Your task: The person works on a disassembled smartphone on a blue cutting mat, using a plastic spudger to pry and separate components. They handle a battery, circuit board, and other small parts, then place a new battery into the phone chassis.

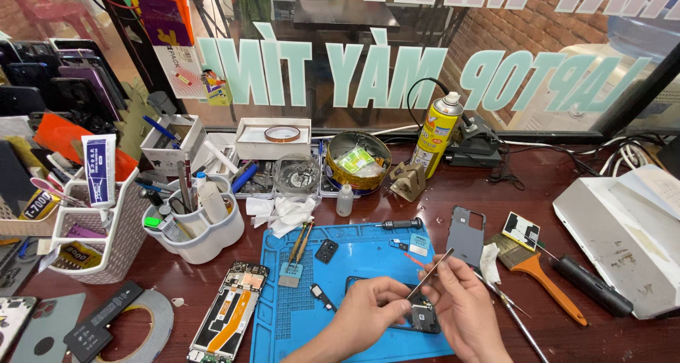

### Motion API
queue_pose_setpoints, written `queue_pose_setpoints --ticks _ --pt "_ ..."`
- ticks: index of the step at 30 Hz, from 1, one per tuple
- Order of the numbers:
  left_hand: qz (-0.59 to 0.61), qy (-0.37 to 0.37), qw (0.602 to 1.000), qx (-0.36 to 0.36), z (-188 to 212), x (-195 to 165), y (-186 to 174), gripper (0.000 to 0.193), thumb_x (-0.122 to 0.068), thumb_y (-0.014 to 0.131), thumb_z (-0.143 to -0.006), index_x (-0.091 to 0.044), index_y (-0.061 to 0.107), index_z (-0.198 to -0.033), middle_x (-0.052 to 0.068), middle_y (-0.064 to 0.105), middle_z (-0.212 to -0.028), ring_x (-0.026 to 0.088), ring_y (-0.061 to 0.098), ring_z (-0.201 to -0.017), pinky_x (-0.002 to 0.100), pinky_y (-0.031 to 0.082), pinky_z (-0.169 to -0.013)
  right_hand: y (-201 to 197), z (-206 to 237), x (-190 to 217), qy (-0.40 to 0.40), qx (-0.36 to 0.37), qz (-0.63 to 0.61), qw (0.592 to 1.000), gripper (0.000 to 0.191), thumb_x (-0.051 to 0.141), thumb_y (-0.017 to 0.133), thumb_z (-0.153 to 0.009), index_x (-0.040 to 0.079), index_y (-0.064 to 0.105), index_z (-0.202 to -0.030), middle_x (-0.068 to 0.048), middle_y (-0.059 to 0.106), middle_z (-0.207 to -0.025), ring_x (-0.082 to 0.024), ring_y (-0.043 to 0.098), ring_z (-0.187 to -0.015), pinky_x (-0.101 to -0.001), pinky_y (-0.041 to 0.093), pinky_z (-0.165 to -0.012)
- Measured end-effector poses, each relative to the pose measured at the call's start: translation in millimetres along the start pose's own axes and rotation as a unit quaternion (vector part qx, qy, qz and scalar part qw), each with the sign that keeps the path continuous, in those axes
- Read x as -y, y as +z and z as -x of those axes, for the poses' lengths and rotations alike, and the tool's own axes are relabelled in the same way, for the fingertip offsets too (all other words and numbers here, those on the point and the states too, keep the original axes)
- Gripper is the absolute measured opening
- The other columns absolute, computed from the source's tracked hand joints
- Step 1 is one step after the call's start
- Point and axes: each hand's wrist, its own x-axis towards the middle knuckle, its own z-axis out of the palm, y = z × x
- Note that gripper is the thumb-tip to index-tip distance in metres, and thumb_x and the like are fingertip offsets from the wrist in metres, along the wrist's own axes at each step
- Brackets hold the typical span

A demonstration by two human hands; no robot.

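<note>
- Head view: a small dark phone part (423,316) is held over the lower right of a blue work mat (354,253), which lies on a dark wooden desk (545,193).
- The left hand (368,315) is seen with its fingers closed on the left edge of the phone part.
- The right hand (464,308) is seen with its fingers pinched on metal tweezers (430,273), whose tips are angled down onto the part.
- An opened phone with an orange ribbon (230,310) is laid just left of the mat.
- A grey back cover (465,235) is placed at the mat's right edge, with an orange-handled brush (538,271) beside it.
- A white tool cup (202,225) and a yellow spray can (437,131) are set farther back.
- A roll of tape (138,324) is laid at the lower left.
</note>
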Motion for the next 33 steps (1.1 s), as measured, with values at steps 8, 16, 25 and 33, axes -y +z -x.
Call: queue_pose_setpoints --ticks 8,16,25,33 --pt "-0.326 0.163 0.925 -0.107 8 1 -13 0.007 -0.008 0.069 -0.093 -0.002 0.070 -0.096 0.013 0.071 -0.082 0.027 0.067 -0.074 0.040 0.052 -0.068 -13 1 -7 -0.212 -0.084 0.287 0.931 0.036 0.010 0.066 -0.090 0.004 0.057 -0.125 -0.017 0.069 -0.122 -0.023 0.067 -0.116 -0.0365 0.055 -0.096" --pt "-0.439 0.311 0.841 -0.051 11 14 -11 0.004 -0.007 0.070 -0.094 -0.005 0.066 -0.095 0.009 0.067 -0.090 0.028 0.066 -0.089 0.041 0.052 -0.081 -25 5 -25 -0.151 0.111 0.649 0.737 0.033 0.022 0.081 -0.083 0.018 0.079 -0.116 0.000 0.079 -0.101 -0.014 0.078 -0.094 -0.0288 0.062 -0.082" --pt "-0.567 0.212 0.795 -0.034 16 64 -19 0.066 -0.036 0.084 -0.083 0.011 0.059 -0.123 0.035 0.048 -0.140 0.053 0.037 -0.136 0.069 0.027 -0.110 -7 1 29 -0.118 0.090 0.740 0.656 0.025 0.030 0.075 -0.087 0.024 0.081 -0.111 0.004 0.071 -0.100 -0.018 0.074 -0.091 -0.0337 0.059 -0.081" --pt "-0.569 0.198 0.798 0.002 1 118 -5 0.070 -0.040 0.076 -0.093 0.010 0.056 -0.137 0.036 0.045 -0.146 0.054 0.033 -0.140 0.077 0.019 -0.107 13 -2 36 -0.098 0.127 0.776 0.610 0.028 0.030 0.070 -0.087 0.028 0.079 -0.114 0.006 0.070 -0.099 -0.019 0.073 -0.090 -0.0348 0.058 -0.080"
